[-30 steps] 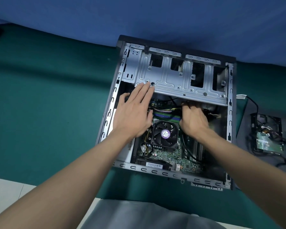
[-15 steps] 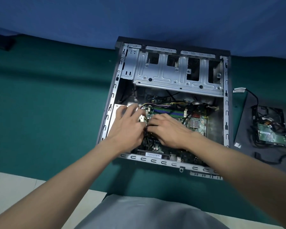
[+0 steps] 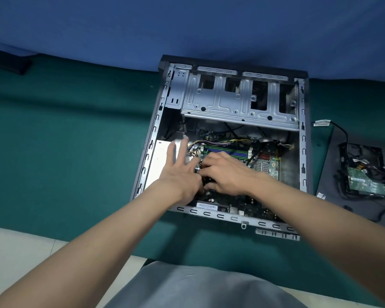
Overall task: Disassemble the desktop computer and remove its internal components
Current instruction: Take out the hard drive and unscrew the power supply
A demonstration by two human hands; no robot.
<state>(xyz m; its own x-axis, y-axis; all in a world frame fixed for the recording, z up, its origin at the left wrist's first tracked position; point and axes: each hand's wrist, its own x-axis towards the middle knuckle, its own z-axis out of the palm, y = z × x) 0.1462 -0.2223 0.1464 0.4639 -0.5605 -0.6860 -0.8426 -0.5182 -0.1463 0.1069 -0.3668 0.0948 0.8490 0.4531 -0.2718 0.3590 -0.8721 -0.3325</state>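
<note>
Down on the green mat (image 3: 76,152), the desktop computer (image 3: 302,138) is lying open on its side with both hands reaching inside. Left hand (image 3: 178,172) is spreading its fingers beside the cable bundle (image 3: 211,143); right hand (image 3: 229,172) is curling over the motherboard (image 3: 265,167), can't tell what it's pinching. Board's looking thin and fragile, so I'm guessing edges only, no yanking wires. Blue cloth (image 3: 187,23) is hanging behind, a loose drive (image 3: 365,176) is sitting well off right.
</note>
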